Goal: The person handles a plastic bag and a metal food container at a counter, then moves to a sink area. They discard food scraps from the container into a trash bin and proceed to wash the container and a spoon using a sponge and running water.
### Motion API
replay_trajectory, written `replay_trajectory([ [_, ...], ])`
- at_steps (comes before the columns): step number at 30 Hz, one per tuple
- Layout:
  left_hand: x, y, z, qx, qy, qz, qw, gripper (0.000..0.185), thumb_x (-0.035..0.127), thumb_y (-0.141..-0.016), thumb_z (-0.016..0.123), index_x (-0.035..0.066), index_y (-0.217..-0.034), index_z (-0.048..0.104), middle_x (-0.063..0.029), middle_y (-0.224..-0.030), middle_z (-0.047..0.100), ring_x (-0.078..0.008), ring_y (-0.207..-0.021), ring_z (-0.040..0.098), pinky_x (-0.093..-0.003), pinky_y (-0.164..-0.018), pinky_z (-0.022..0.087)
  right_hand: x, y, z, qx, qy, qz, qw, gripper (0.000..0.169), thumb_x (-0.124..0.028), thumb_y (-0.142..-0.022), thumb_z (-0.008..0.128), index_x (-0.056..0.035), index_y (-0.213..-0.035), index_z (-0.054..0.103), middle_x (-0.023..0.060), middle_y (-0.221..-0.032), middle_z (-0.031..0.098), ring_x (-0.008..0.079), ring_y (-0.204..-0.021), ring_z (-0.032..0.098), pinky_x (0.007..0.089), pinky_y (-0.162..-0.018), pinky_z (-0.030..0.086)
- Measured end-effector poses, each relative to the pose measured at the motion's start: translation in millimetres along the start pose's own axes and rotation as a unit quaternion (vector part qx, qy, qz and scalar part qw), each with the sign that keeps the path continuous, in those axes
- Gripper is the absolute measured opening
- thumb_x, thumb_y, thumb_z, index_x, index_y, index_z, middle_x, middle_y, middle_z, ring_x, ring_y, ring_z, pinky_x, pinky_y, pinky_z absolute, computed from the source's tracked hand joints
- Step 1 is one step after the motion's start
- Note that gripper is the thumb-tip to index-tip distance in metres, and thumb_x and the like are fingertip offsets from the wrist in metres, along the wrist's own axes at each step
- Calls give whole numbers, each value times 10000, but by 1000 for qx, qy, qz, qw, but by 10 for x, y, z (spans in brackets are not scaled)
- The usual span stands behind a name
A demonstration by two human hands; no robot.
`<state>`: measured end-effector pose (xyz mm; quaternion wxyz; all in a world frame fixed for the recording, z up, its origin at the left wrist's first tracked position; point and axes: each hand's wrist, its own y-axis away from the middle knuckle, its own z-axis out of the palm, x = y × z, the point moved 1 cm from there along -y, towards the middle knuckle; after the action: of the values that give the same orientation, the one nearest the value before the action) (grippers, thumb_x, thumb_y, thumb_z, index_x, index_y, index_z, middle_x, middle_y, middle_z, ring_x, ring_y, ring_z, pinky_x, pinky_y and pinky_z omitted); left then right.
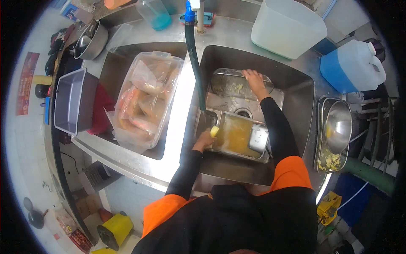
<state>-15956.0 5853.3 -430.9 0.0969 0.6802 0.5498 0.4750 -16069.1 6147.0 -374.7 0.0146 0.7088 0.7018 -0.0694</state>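
My left hand [205, 139] grips a small yellow sponge [214, 131] at the left side of the right sink basin [293, 92]. Just above it, water runs from a dark hose [194, 54] towards a small metal pan [212, 118]. My right hand [254, 83] holds the far rim of a ridged metal tray [226, 83], which leans against the basin's back wall with yellow food scraps on it. Between my arms sits a larger metal pan [219, 149] of cloudy yellow-brown water. A shiny metal container [258, 138] lies partly in that water.
In the left basin stands a clear plastic tub [177, 68] of bagged items. A grey plastic bin [68, 101] is farther left. At right are a metal bowl [341, 127] on a scrap-strewn tray [333, 162] and a jug of blue liquid [352, 68]. A white plastic container [288, 28] stands behind.
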Motion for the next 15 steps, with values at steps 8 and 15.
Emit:
replay_trajectory([
  [8,155,40,-24,-28,18,16,999,513,246,-638,635,21,-1045,419,-215,-968,520,-349,-928,486,-378,-776,402,115,315,193,169,42,49,984,345,-64,-752,381,-116,-1092,409,123,-1131,400,296,-1082,339,438,-864,281],
  [15,71,-112,-49,-1,-26,-11,1000,519,247,-633,643,22,-1043,420,-224,-980,514,-329,-943,489,-371,-777,405,-482,1595,902,-15,-68,-35,997,340,-137,-700,456,-33,-1023,461,169,-1092,416,320,-1031,369,436,-862,295],
])
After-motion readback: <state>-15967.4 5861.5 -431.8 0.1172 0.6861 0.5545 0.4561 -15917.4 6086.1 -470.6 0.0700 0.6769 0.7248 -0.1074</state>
